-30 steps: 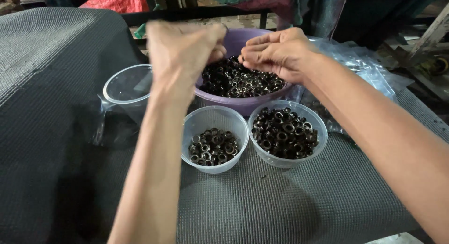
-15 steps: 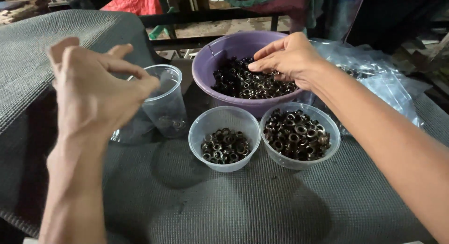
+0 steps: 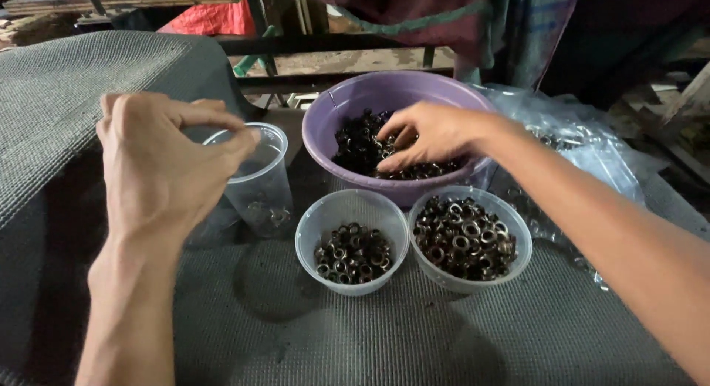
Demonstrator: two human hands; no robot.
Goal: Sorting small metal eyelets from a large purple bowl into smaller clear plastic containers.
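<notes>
Across the whole lower frame a grey woven mat covers the counter (image 3: 414,342), with dark timber and hanging cloth behind. At centre sit two small clear bowls of metal rings (image 3: 352,242) (image 3: 469,238); the purple basin (image 3: 384,105) stands above them, crinkled plastic bags (image 3: 592,149) at right. My right hand (image 3: 429,134) is in the basin, fingers curled on the dark rings (image 3: 362,146); whether any are gripped, I cannot tell. My left hand (image 3: 159,164) hovers at the clear cup (image 3: 255,180), thumb and forefinger pinched at its rim. Since half a second ago the left hand has closed in on the cup.
</notes>
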